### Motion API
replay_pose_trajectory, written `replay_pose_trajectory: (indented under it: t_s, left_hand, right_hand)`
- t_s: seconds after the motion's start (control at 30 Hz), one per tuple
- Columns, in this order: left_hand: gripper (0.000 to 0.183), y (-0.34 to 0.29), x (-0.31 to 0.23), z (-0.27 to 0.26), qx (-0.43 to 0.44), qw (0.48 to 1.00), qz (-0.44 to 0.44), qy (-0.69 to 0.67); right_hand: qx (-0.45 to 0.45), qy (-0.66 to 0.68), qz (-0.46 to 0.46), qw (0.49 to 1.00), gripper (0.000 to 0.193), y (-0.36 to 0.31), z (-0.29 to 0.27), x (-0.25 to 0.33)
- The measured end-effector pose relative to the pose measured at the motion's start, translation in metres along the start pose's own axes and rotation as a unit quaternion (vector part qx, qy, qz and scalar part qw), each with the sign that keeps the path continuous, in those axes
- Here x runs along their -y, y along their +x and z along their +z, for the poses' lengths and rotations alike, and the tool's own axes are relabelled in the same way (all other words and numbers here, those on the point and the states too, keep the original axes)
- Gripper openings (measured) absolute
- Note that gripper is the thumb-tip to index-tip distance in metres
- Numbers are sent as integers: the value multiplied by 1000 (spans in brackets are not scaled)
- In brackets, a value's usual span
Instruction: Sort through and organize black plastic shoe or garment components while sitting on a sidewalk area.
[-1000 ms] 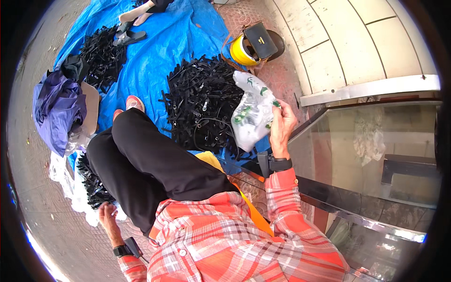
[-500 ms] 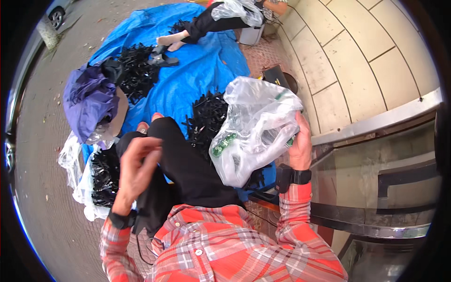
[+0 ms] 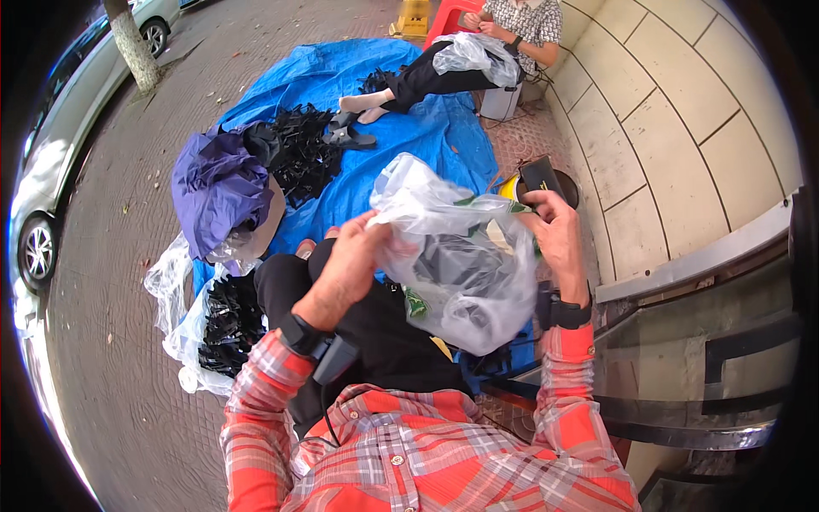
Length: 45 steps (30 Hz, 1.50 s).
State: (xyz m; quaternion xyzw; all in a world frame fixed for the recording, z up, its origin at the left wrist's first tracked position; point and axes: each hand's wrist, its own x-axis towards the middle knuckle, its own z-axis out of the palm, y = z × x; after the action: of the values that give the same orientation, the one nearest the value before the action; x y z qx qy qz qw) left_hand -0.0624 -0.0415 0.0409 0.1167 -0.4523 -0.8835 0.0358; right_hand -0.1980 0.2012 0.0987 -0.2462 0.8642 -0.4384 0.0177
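Note:
A translucent plastic bag (image 3: pixel 478 294) with green printed patches hangs above my lap, stretched between both hands. My left hand (image 3: pixel 351 256) pinches its left upper edge. At the right upper edge, my right hand (image 3: pixel 559 235) grips the bag with bent fingers, partly behind the film. Dark shapes show through the bag, but I cannot tell if they are inside or behind it. Below it are my black trousers (image 3: pixel 367 341). A heap of black strip-like pieces (image 3: pixel 232 324) lies in a white plastic bag (image 3: pixel 192 346) beside my left leg.
A blue tarp (image 3: pixel 409 158) covers the ground ahead, bearing another black heap (image 3: pixel 303 158) and a dark sandal (image 3: pixel 348 136). Purple cloth (image 3: pixel 220 192) is bundled at left. Another person (image 3: pixel 525 34) sits at the far end. A tiled wall (image 3: pixel 682 128) and a glass-topped table (image 3: pixel 674 358) flank my right.
My left hand has moved right and taken hold of the bag's left edge. The bag is now spread between both hands. The view has shifted, showing more of the other person and parked car.

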Motion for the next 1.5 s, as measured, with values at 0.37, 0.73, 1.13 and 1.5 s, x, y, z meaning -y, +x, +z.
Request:
replay_pose_trajectory:
  t_s: [0.37,0.73,1.13,1.5]
  left_hand:
    - [33,-17,-28,13,43,994,10,-98]
    - [51,-55,-37,-1,104,847,129,505]
    - [38,-28,-18,-9,-101,968,228,-8]
    - [80,-59,-40,-24,259,710,55,653]
  right_hand:
    - [139,-67,-40,987,18,-29,151,-64]
    - [73,-165,33,983,34,14,72,-152]
    - [53,81,-105,990,32,15,90,-104]
    - [-125,-25,-218,968,46,85,75,-58]
